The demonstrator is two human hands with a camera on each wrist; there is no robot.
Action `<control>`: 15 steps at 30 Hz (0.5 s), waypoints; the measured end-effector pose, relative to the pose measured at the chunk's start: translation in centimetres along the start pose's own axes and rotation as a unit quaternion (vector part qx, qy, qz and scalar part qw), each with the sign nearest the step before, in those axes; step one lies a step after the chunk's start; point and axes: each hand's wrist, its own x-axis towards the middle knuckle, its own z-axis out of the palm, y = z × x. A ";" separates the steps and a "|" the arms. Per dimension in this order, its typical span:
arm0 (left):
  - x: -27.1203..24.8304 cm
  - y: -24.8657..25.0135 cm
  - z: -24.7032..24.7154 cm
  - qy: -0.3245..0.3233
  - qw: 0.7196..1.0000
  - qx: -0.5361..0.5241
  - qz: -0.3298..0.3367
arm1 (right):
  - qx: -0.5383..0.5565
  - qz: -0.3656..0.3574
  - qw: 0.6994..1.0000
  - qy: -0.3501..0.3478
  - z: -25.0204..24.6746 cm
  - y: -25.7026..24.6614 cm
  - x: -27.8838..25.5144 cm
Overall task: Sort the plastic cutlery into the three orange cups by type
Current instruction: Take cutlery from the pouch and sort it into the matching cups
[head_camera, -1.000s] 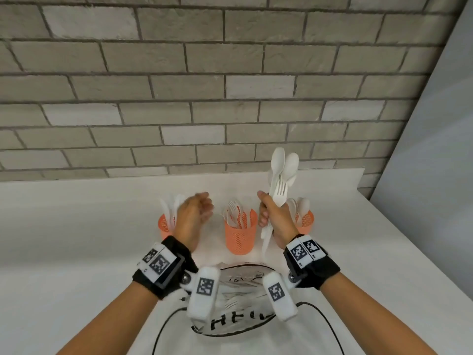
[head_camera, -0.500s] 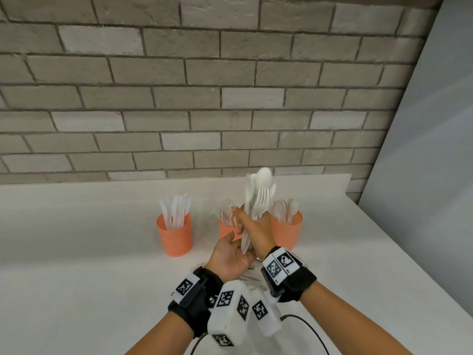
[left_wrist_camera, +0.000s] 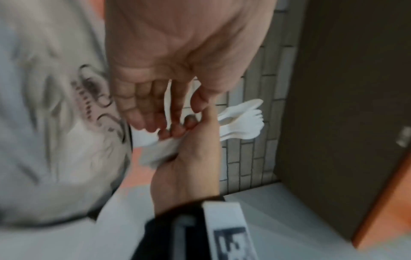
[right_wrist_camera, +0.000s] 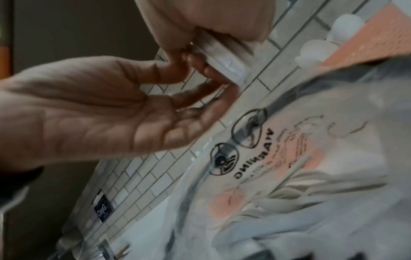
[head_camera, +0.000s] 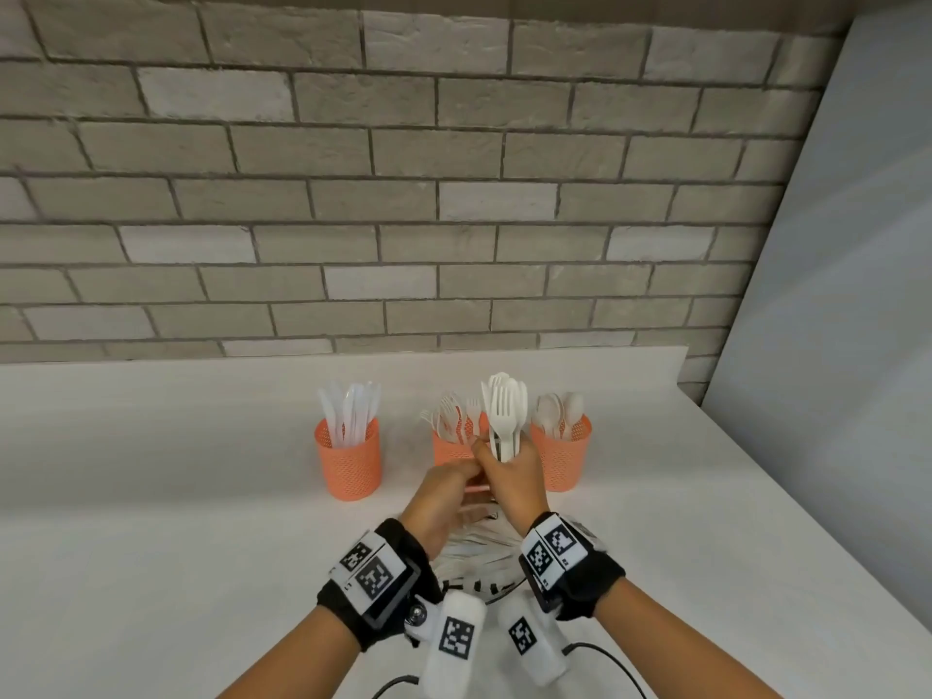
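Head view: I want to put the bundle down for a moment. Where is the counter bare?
Bare counter lies left of the left cup, and right of the right cup toward the grey panel. It is crowded at the middle cup, both hands and the plastic bag.

A second ago the left hand (head_camera: 444,502) was raised open beside the left orange mesh cup, well apart from the right hand (head_camera: 514,476). It has since crossed over, and its fingertips (right_wrist_camera: 224,82) now touch the lower handle ends of the bundle of white plastic cutlery (head_camera: 504,416) just below the right hand's curled fingers. The right hand has brought that bundle lower and closer in, the fork and spoon heads upright above its fingers.
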 end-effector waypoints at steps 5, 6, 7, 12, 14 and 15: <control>-0.1 1.4 0.0 0.084 0.975 0.077 0.189 | -0.096 -0.034 0.994 0.043 -1.0 0.0 0.4; -0.1 1.5 0.2 0.096 0.969 0.078 0.215 | -0.111 -0.034 0.992 0.051 -1.1 0.0 0.5; 0.0 1.5 0.3 0.105 0.962 0.084 0.239 | -0.124 -0.033 0.990 0.057 -1.2 -0.1 0.6; 0.4 1.8 1.5 0.119 0.947 0.112 0.278 | -0.185 -0.024 0.980 0.066 -1.8 -0.2 0.5; 0.6 1.7 2.0 0.127 0.946 0.121 0.274 | -0.207 -0.021 0.975 0.071 -1.8 -0.3 0.3; 0.7 1.6 2.3 0.135 0.946 0.129 0.267 | -0.214 -0.018 0.974 0.070 -1.8 -0.2 0.2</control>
